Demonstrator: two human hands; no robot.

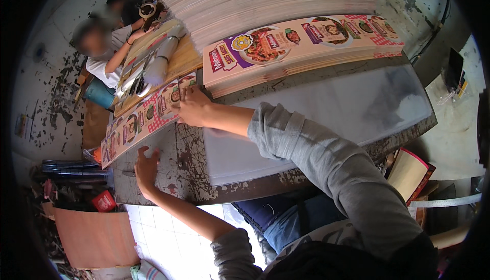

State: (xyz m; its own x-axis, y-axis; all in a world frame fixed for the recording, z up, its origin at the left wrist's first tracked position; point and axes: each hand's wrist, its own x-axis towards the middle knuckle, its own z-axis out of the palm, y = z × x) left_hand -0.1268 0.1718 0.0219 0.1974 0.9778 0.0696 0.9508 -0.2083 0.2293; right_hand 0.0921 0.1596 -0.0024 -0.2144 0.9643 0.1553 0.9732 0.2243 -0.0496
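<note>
— Looking down from the head view: what does the right hand (191, 107) do?
— It presses flat, fingers together, on the end of a long printed carton strip (140, 122).
— And the left hand (146, 170)?
— Spread open on the worn tabletop (189, 173), just below that strip.
— Beyond the right hand?
— A stack of printed sheets (301, 45); a pale board (326, 117) lies beside its wrist.

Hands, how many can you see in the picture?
3. The left hand lies flat on the worn table. The right hand presses a printed cardboard strip. Another person's hand shows far back; their other hand is hidden.
</note>
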